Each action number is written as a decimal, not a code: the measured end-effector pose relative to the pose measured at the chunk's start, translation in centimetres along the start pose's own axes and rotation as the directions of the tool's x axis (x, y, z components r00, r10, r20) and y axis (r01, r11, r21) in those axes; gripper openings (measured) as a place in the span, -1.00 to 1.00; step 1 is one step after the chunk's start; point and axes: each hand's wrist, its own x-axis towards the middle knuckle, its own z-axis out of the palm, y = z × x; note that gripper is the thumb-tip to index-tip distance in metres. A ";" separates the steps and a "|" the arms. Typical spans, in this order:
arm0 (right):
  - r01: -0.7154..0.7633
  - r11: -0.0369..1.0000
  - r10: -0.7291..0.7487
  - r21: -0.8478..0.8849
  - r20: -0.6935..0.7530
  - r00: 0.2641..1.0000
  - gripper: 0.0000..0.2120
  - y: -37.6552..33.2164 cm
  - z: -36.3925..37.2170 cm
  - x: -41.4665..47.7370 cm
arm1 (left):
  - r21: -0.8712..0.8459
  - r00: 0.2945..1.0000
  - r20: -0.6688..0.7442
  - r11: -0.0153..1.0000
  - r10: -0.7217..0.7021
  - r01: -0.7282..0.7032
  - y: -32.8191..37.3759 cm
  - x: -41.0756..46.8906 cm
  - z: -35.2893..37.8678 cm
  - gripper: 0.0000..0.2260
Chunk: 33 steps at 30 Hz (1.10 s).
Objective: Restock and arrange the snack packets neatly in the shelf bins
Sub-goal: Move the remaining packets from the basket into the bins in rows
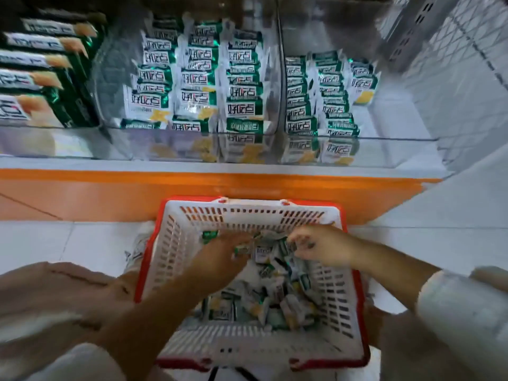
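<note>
Stacked green-and-white cartons [41,78] fill the shelf at ten o'clock. An orange plinth band [192,188] runs across the middle, from nine to three o'clock. White floor tiles [68,243] lie just below it at eight o'clock. A perforated grey metal upright [428,23] rises at one o'clock, with white wire mesh [472,50] beside it.

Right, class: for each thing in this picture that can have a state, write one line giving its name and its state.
basket: on the floor, part full.
loose packets: jumbled in the basket.
middle bin: packed, three rows.
right bin: part filled, bare space at its right.
green boxes: lined up at shelf left.
left grip: fingers among packets, hold unclear.
right grip: fingers curled over packets, hold unclear.
</note>
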 end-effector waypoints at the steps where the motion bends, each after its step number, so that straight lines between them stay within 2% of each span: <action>1: -0.078 0.990 0.078 0.122 0.002 0.997 -0.69 1.6 2.2 1.6 | -0.057 0.996 0.039 0.995 -0.077 0.080 -1.9 -0.3 1.7 -0.64; 3: -0.190 0.938 0.195 0.290 0.012 0.981 -0.68 4.4 6.2 3.6 | -0.123 0.977 0.124 0.974 -0.174 0.189 -5.0 -0.7 4.4 -0.63; 5: -0.181 0.952 0.198 0.245 -0.045 0.979 -0.66 6.9 9.8 5.0 | -0.058 0.948 0.209 0.965 -0.241 0.258 -7.6 -0.9 6.2 -0.62; 7: -0.256 0.919 0.272 0.300 -0.014 0.962 -0.62 8.1 13.0 6.2 | 0.018 0.923 0.263 0.958 -0.280 0.286 -9.9 -0.9 7.4 -0.60; 9: -0.282 0.923 0.282 0.262 0.039 0.959 -0.56 8.4 15.2 7.0 | 0.073 0.906 0.260 0.943 -0.334 0.326 -11.7 -0.6 7.9 -0.60; 13: -0.259 0.958 0.259 0.122 0.018 0.966 -0.44 7.8 17.5 8.3 | 0.086 0.875 0.267 0.915 -0.403 0.395 -13.4 0.2 8.6 -0.52; 16: -0.279 0.959 0.279 0.039 0.017 0.960 -0.52 7.6 18.3 9.3 | -0.008 0.895 0.284 0.932 -0.344 0.361 -13.9 1.3 10.1 -0.44; 19: -0.272 0.958 0.275 0.084 -0.018 0.961 -0.64 7.4 18.1 9.7 | 0.067 0.910 0.305 0.959 -0.282 0.275 -13.8 2.4 11.5 -0.45; 21: -0.205 0.979 0.203 -0.013 -0.074 0.976 -0.64 7.4 17.9 9.5 | 0.078 0.923 0.314 0.975 -0.221 0.207 -14.2 3.2 13.0 -0.43; 23: -0.151 0.986 0.148 -0.077 -0.045 0.988 -0.57 7.0 18.1 9.3 | 0.101 0.913 0.367 0.983 -0.178 0.152 -15.0 3.8 14.3 -0.46; 27: -0.258 0.961 0.268 -0.102 0.103 0.958 -0.19 6.5 19.4 10.0 | 0.203 0.892 0.360 0.956 -0.272 0.210 -14.9 4.5 14.4 -0.45; 30: -0.252 0.950 0.273 -0.185 0.100 0.957 -0.18 6.1 20.4 11.3 | 0.030 0.877 0.321 0.929 -0.358 0.368 -14.9 3.8 14.5 -0.46; 33: -0.210 0.958 0.234 -0.197 0.108 0.966 -0.24 5.9 20.9 12.0 | -0.160 0.840 0.292 0.843 -0.458 0.514 -14.2 3.0 13.8 -0.63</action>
